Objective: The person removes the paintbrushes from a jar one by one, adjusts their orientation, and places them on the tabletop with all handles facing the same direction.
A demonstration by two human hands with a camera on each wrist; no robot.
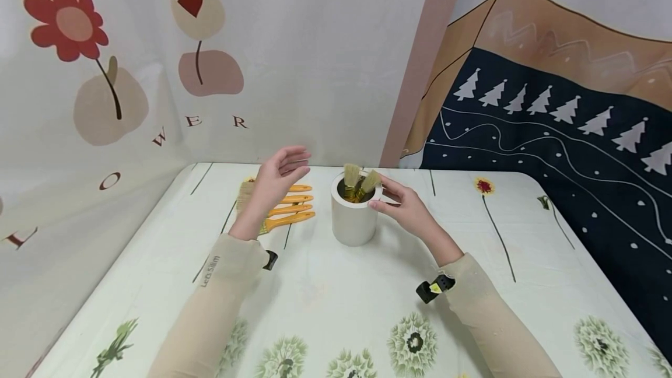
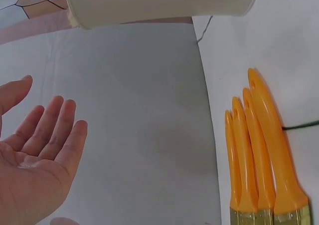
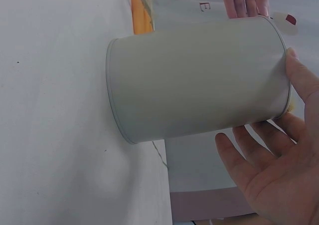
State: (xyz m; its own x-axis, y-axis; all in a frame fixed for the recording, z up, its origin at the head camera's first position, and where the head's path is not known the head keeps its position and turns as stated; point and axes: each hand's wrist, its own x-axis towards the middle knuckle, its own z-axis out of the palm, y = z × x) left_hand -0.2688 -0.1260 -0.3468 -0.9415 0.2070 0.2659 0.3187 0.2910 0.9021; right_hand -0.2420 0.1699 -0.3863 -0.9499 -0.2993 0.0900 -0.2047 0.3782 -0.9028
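Observation:
A white cylindrical canister stands upright on the table. Two paintbrushes poke out of it, bristles up. My right hand holds the canister by its right side near the rim, thumb at the front and fingers behind; the right wrist view shows the thumb against the rim. Left of the canister, several paintbrushes with orange handles lie side by side, handles pointing right, bristles partly hidden by my left arm. Above them hovers my left hand, holding nothing, its fingers extended and apart from the canister.
A white cloth with printed flowers covers the table. Behind it hangs a pale curtain with flower prints, and at the right a dark one with white trees. Each wrist wears a black strap.

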